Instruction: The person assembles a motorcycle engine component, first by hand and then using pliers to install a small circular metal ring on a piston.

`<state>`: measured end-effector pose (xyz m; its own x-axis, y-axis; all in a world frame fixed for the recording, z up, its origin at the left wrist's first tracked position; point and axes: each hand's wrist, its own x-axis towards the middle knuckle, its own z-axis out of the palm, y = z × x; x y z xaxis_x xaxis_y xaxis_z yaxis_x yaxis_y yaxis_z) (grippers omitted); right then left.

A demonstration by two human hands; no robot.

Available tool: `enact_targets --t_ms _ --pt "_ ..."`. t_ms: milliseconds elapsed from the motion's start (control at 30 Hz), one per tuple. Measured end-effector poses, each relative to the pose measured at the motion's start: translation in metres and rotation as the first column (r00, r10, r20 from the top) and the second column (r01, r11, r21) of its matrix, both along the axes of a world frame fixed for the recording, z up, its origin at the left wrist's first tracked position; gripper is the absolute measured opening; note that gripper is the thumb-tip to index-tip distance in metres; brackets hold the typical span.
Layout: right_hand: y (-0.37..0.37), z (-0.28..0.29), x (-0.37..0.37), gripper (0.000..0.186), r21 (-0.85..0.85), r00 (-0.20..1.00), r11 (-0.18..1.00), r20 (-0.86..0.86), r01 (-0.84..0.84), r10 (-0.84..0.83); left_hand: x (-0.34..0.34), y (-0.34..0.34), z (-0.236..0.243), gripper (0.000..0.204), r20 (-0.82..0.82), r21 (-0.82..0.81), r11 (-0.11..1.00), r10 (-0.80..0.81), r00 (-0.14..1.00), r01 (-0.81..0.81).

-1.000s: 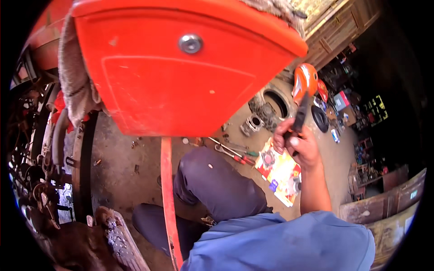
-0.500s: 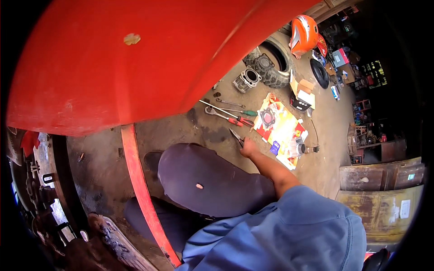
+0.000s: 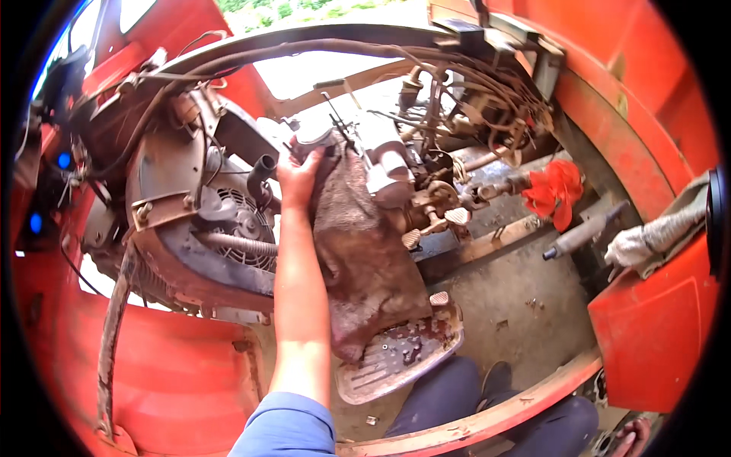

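Observation:
My left hand [image 3: 301, 171] reaches into the open engine bay, its fingers curled on the edge of a silvery metal engine part [image 3: 316, 131]. A grimy brown cloth [image 3: 373, 274] is draped from there over a grooved metal tray [image 3: 358, 377]. To the left sit a radiator fan [image 3: 247, 225] and a dark hose [image 3: 263, 167]. My right hand [image 3: 630, 436] shows at the lower right edge with curled fingers; what it holds is too small to make out.
Red body panels [image 3: 160, 358] surround the bay, and a red bar [image 3: 487, 417] crosses above my knees. Pedals [image 3: 457, 217], a red rag [image 3: 552, 190], cable bundles [image 3: 495, 107], a grey cylinder [image 3: 579, 232] and a pale cloth [image 3: 655, 232] lie right of centre.
The view has swung from floor tools and an orange helmet to the engine bay. My left hand has come into view on the engine; my right hand, earlier gripping pliers, is now at the edge.

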<state>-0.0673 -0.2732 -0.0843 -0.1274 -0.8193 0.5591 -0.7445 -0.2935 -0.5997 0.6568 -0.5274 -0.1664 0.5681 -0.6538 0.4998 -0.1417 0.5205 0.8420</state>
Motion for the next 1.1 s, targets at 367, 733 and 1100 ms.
enact_targets --t_ms 367,733,1100 --pt "-0.183 0.092 0.335 0.027 0.02 0.53 0.531 0.117 -0.847 0.84 -0.038 -0.024 -0.008 0.07 0.008 -0.026 0.999 -0.022 1.0 0.022" --pt "-0.361 0.057 0.544 0.049 0.091 0.249 0.296 -0.346 -0.951 0.904 -0.03 0.01 0.008 0.08 0.126 0.062 0.979 0.184 0.975 -0.193" --pt "-0.381 0.066 0.596 0.1 0.605 -0.116 0.142 -0.368 -0.783 0.923 -0.019 0.001 -0.007 0.078 0.121 0.032 0.973 0.224 0.967 -0.229"
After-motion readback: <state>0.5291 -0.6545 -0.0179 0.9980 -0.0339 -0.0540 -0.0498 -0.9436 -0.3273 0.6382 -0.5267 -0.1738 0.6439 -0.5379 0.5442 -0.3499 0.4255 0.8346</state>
